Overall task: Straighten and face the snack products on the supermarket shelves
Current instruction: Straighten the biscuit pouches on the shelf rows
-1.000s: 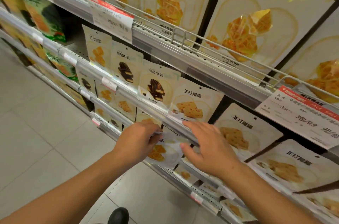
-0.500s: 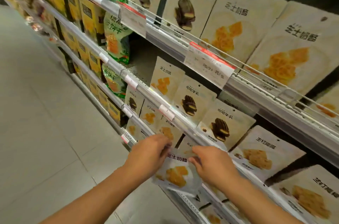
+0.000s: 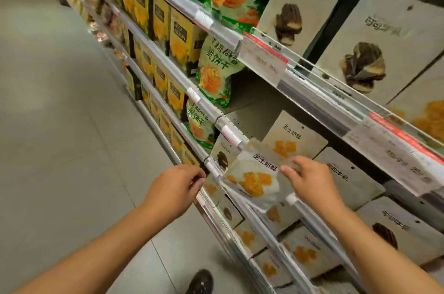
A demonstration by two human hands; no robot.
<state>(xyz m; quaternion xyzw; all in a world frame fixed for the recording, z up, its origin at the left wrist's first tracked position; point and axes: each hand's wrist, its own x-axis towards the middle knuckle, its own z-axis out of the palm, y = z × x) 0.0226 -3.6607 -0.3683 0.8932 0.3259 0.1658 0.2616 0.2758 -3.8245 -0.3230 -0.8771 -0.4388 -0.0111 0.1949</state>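
**A:** Where's the cheese-snack pouch (image 3: pixel 254 175) now?

**B:** Out in front of the shelf rail (image 3: pixel 189 143), held in the air and tilted, its printed face toward the camera. Half a second ago both hands had it lower down, against the shelf below. Now it has come up level with the shelf where a matching cheese pouch (image 3: pixel 292 141) stands — my guess is that it's being moved there to sit in front of its own kind.

**A:** And the grip?

**B:** The right hand (image 3: pixel 310 180) pinches the pouch's right edge, thumb on the front. The left hand (image 3: pixel 174 188) has let go since then; its fingers are curled beside the rail, holding nothing that I can make out.

**A:** What sort of packaging?

**B:** A flat, matte, pale pouch, thin and flexible, with orange pieces pictured on a white oval. It looks light and floppy, so it'll probably need leaning against the one behind.

**A:** Around it?

**B:** Chocolate-snack pouches (image 3: pixel 348 175) of the same flat shape to the right, a puffy glossy green biscuit bag (image 3: pixel 216 72) further left, then stiff yellow boxes (image 3: pixel 182 38) — and a smooth grey tiled floor (image 3: pixel 60 125).
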